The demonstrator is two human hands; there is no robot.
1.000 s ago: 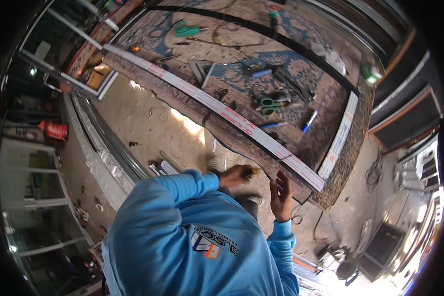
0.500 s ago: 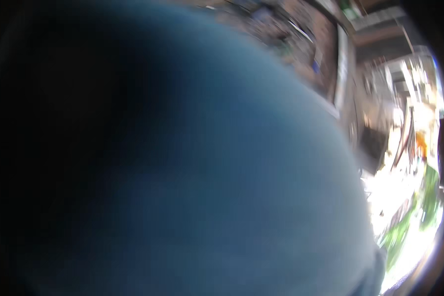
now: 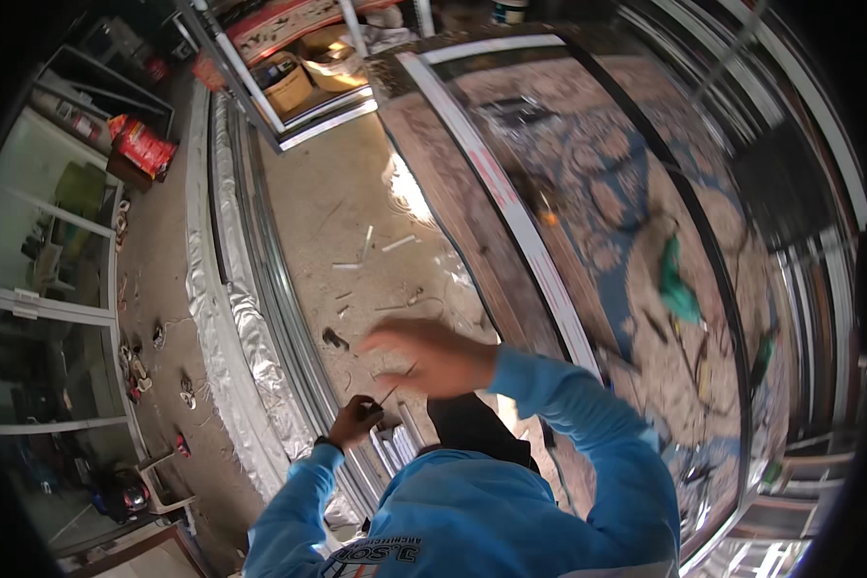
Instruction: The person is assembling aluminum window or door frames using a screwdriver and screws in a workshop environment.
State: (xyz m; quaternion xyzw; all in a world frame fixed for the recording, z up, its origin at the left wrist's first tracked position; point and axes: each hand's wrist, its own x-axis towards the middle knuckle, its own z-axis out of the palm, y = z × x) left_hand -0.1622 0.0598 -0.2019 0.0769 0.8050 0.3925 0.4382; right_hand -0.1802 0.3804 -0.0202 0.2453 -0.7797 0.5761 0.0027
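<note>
My left hand [image 3: 354, 422] is closed round a small dark thing, from which a thin shaft [image 3: 388, 394] points up toward my other hand. Its exact kind is too small to make out. Just above and to the right, my right hand [image 3: 433, 356] is smeared by motion. Its fingers reach leftward, apart from the thumb, and I see nothing held in them. Both arms wear light blue sleeves [image 3: 573, 400]. Below the hands, white and grey bar ends [image 3: 395, 448] show beside my dark trouser leg [image 3: 482, 429].
Long metal profiles [image 3: 284, 279] and a silvery wrapped bundle [image 3: 246, 328] run along the left floor. To the right stands a worktable with a white-and-red striped bar [image 3: 496, 178], dark bars and a green tool [image 3: 677, 279]. Offcuts [image 3: 400, 243] litter the floor. Glass doors [image 3: 48, 250] line the left.
The blurred blue cloth that filled most of the view is gone from there. Now the floor, the worktable and both my hands show.
</note>
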